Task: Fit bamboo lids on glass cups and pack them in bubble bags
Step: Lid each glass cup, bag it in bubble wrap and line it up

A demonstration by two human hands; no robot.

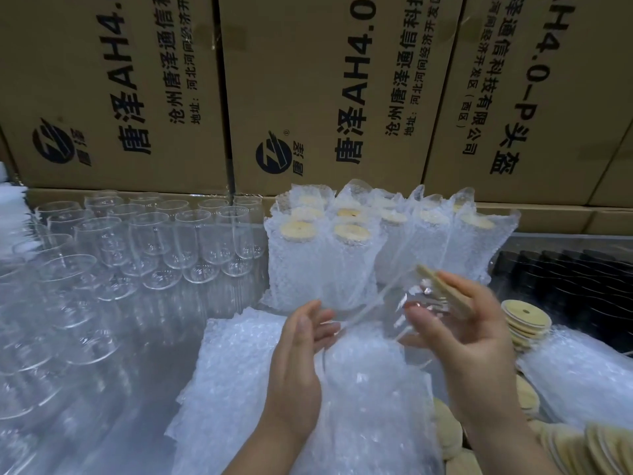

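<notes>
The right grip (469,341), a bare hand, is raised in front of me with the palm turned inward. It is clenched round a glass cup (419,305), thumb in front and fingers behind. The cup is tilted, its top up and to the right, and a bamboo lid (443,291) sits on it under the fingertips. The cup's lower end points down-left toward the mouth of a bubble bag (370,392) that hangs between both wrists.

The left grip (301,354) is lower and to the left, edge-on to me. Its fingers are loosely extended and their tips lie against the bag's mouth edge. I cannot tell whether it is pinching the film or only touching it.

Under the bag a pile of flat bubble bags (236,368) lies on the desk (137,389). Rows of empty glasses (154,241) crowd the left side, rims up. Straight behind the grips stand the packed cups (325,245), upright in their bags with the lids showing at the top, close to the raised cup. To the right are a stack of loose lids (525,323), more bubble bags (579,382) and a dark ridged tray (565,279). More lids (589,450) lie at the lower right. Printed cardboard boxes (308,80) wall off the back.
</notes>
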